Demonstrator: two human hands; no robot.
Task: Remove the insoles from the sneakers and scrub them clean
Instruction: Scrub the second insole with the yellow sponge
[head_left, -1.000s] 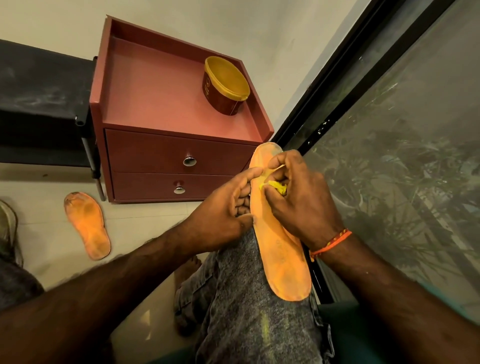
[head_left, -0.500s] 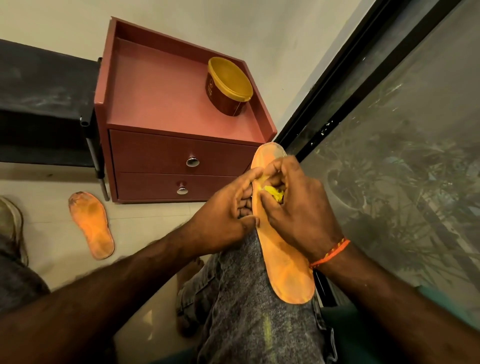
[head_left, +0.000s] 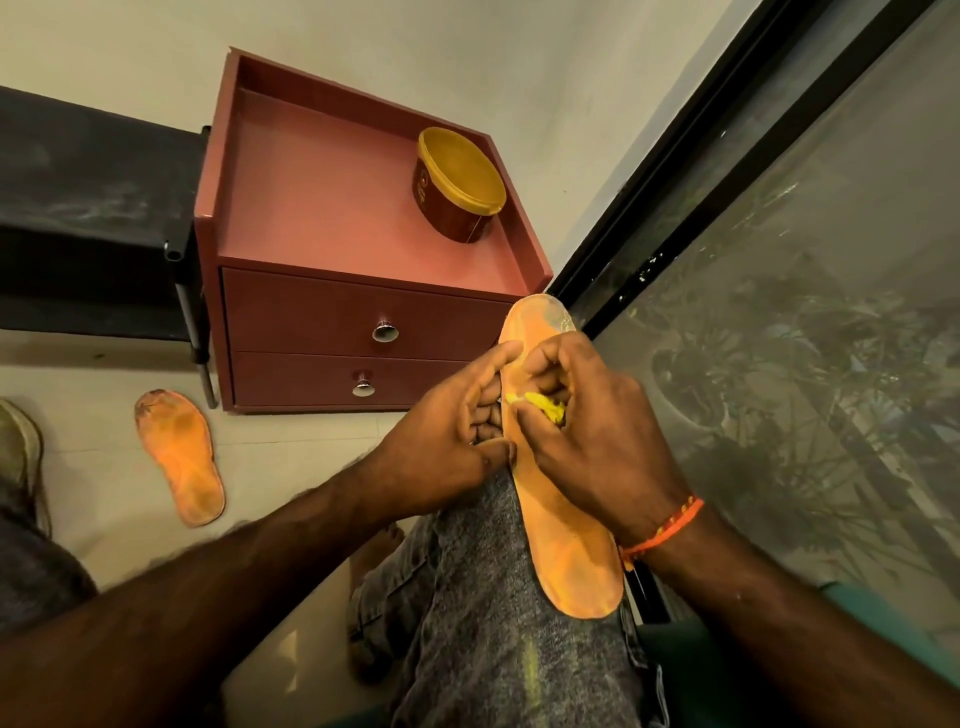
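Note:
An orange insole (head_left: 569, 551) lies lengthwise along my right thigh, toe end pointing away from me. My left hand (head_left: 447, 441) grips its left edge near the middle, fingers curled under it. My right hand (head_left: 587, 441) pinches a small yellow scrubbing pad (head_left: 540, 404) and presses it on the insole's upper half. A second orange insole (head_left: 182, 457), dirty and dark at the toe, lies flat on the floor at the left. Part of a sneaker (head_left: 18, 447) shows at the left edge.
A dark red two-drawer cabinet (head_left: 337, 312) stands ahead against the wall, with a brown tub with a yellow lid (head_left: 460, 187) on top. A black bench (head_left: 78, 208) is to its left. A dark-framed glass window (head_left: 779, 338) runs along the right.
My right hand with the yellow pad has shifted slightly up the insole, rubbing it. My left hand keeps its grip, and the insole stays on my thigh.

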